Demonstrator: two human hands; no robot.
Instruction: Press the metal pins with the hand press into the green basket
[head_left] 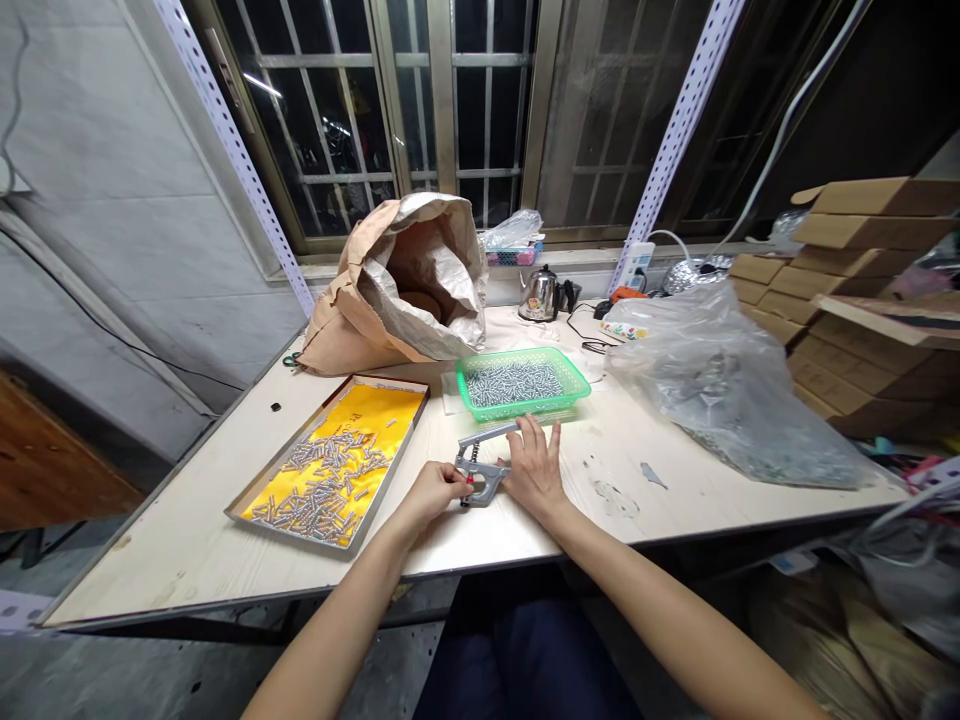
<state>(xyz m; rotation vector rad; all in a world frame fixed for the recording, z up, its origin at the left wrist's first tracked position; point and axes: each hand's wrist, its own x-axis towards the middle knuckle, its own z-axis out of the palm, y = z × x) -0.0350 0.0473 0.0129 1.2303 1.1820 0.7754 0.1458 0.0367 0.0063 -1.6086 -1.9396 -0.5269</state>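
Pinching the near end of the little metal hand press (482, 470), the left hand (435, 490) has its fingers bunched tight. Can't tell if there's a part between them, it's too small and the knuckles cover it. The right hand (534, 465) lies flat with straight fingers on the press's lever, hiding most of it.

The press sits mid-table, close to the front edge of the pale wood-grain table (187, 540). There's bare room to the right, up to a crinkly clear plastic bag (727, 390) whose contents are just a grey blur. Just behind the press is a green mesh basket (517, 385) of small silvery pins. To the left, a metal tray (330, 470) lined in shiny yellow holds more of them.
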